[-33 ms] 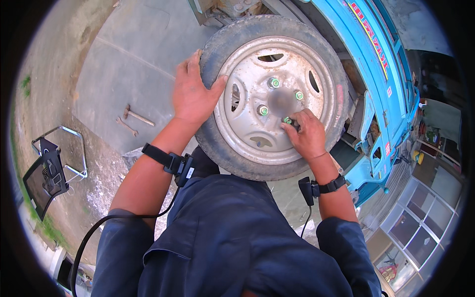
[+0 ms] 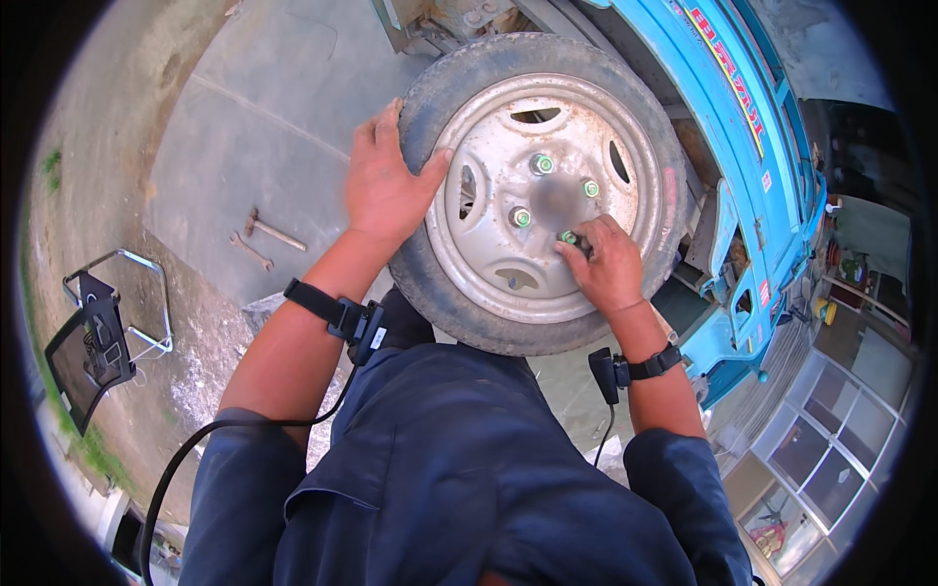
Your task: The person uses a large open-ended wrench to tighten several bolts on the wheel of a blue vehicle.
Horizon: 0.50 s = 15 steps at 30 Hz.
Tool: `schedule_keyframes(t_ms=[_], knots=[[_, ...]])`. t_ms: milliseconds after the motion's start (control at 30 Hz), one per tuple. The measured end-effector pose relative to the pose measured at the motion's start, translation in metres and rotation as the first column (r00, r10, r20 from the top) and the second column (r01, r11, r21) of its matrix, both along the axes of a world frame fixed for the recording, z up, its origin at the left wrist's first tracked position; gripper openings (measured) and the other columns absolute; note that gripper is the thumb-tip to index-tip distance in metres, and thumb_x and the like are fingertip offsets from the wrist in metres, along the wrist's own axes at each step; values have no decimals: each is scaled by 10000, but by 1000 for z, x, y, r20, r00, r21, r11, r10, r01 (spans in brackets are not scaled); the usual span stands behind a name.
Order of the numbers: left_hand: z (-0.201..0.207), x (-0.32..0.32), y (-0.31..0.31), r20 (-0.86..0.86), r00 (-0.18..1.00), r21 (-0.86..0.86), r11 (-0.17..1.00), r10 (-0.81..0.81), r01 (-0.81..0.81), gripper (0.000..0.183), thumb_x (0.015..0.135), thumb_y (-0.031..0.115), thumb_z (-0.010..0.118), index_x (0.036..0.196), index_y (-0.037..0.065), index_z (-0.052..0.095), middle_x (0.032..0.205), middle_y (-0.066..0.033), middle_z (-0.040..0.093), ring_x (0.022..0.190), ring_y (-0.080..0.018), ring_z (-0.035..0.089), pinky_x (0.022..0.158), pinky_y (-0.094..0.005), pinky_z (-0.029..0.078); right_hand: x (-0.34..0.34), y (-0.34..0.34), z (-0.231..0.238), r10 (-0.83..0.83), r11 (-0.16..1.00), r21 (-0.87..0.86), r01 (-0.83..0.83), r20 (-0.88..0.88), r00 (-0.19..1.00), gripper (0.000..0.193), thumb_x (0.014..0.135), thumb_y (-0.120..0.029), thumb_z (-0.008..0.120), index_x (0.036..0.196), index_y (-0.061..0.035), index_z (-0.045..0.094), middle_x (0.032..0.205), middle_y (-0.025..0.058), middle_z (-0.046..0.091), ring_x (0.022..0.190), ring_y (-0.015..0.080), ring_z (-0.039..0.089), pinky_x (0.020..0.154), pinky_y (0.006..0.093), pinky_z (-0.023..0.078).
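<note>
Left hand (image 2: 389,195), spread wide, is resting on the left edge of the grey steel wheel (image 2: 481,244) with black rubber tyre. Right hand (image 2: 612,266), fingertips drawn together, is pinching a green-marked metal nut (image 2: 568,237) below the wheel's centre. Blue-painted vehicle (image 2: 777,234) is standing right of the wheel.

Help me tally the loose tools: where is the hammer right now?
In the head view, the hammer lies on the grey ground, left of the person's left hand, just beside the wrench.
</note>
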State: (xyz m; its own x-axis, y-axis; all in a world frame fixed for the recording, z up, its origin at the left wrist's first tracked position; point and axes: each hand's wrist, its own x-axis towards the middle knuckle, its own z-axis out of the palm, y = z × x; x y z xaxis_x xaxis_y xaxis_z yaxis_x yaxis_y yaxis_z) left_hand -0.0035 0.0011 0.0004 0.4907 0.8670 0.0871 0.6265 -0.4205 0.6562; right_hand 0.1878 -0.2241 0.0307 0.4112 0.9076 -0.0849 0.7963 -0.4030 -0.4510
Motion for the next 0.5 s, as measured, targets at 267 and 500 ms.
schedule_keyframes(t_ms=[267,500], knots=[[-2,-48,-6,48,998,-123,992,45,-39,748,895,489,651,1415,2,424,1233,-277,538,1157,-412,541,987,-450,451,-11,-4,11,-115,993,-31,118,68,991,282,792,-243,763,1000,-79,666,966,145,636,858,352,631,760,436,516],[-11,-191,-98,-229,945,-268,918,235,-293,655,878,425,646,1364,18,484,1220,-270,573,1122,-423,578,968,-467,472,-20,-13,8,35,997,72,-40,65,997,339,793,-200,763,1084,-70,647,903,98,613,747,267,602,678,383,495]])
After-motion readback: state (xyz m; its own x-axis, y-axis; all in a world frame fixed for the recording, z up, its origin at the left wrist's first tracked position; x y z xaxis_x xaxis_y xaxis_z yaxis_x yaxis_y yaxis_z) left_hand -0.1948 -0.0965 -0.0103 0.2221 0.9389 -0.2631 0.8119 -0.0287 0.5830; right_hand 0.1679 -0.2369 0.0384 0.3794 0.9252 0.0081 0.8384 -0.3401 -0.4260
